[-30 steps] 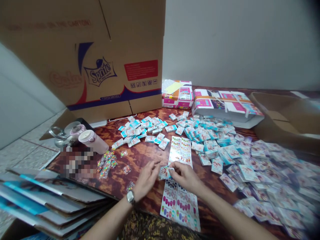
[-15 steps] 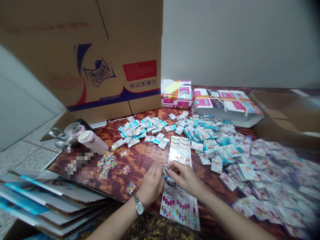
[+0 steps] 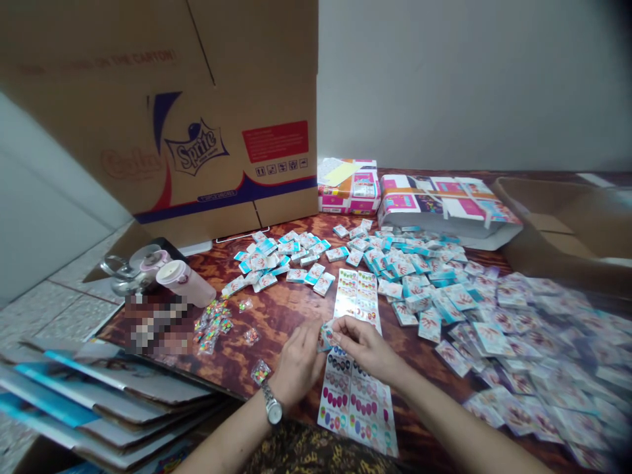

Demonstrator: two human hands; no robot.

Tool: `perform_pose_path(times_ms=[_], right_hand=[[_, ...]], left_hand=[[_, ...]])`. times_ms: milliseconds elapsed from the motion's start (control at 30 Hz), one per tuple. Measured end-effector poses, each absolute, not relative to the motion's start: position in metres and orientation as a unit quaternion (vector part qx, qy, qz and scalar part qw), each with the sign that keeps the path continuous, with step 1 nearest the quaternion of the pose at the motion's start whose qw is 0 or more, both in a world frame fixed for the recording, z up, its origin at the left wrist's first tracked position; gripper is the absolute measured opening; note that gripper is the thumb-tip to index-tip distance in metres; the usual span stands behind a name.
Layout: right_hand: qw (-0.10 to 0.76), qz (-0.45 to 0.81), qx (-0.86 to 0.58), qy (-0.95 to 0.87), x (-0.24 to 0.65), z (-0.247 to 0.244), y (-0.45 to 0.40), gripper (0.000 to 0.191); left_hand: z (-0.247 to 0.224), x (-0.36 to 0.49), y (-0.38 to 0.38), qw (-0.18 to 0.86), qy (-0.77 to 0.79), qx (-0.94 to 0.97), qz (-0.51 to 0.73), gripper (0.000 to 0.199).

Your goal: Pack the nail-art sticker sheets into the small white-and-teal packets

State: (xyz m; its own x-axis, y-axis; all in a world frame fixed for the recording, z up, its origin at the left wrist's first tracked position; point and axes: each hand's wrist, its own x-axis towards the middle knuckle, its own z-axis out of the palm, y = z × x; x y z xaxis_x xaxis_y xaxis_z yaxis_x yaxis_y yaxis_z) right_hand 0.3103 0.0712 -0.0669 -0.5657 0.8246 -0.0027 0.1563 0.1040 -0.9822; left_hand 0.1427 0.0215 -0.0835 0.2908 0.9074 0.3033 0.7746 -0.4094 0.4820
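My left hand [image 3: 297,359] and right hand [image 3: 363,343] hold a small printed box [image 3: 326,336] over a sticker sheet [image 3: 358,409], near centre.
Both grips are drawn in: left fingers curled at its left side, right fingertips pinching its right. I'd steady left and press lightly right, sparing the card. Far left, a carton [image 3: 257,66] reads "Sprite" and "ON THE CARTON!"

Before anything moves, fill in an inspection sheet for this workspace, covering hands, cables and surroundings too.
Surface: table, dark reddish, patterned.
Work things: small box, held; printed paper lying on the table; many loose boxes beyond and to the right.
Clutter: pink cup and candy packets at left.
Hands: left hand and right hand both on the small box.
Cables: nothing seen.
Surroundings: large carton behind at left, pale wall.
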Motion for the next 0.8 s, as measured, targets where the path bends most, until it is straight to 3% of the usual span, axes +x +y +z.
perform_pose_path(times_ms=[233,433,600,800], right_hand=[[0.287,0.49,-0.38,-0.73,0.308,-0.061,0.064,0.014],[0.295,0.498,-0.387,-0.718,0.308,-0.069,0.065,0.014],[0.299,0.409,-0.371,-0.778,0.308,-0.063,0.062,0.012],[0.3,0.444,-0.412,-0.737,0.306,-0.071,0.059,0.012]], left_hand=[[-0.087,0.143,0.017,0.105,0.525,0.802,0.264,0.051],[-0.086,0.139,0.019,0.125,0.527,0.796,0.27,0.054],[-0.087,0.138,0.02,0.12,0.529,0.797,0.266,0.055],[-0.089,0.139,0.017,0.11,0.526,0.804,0.255,0.056]])
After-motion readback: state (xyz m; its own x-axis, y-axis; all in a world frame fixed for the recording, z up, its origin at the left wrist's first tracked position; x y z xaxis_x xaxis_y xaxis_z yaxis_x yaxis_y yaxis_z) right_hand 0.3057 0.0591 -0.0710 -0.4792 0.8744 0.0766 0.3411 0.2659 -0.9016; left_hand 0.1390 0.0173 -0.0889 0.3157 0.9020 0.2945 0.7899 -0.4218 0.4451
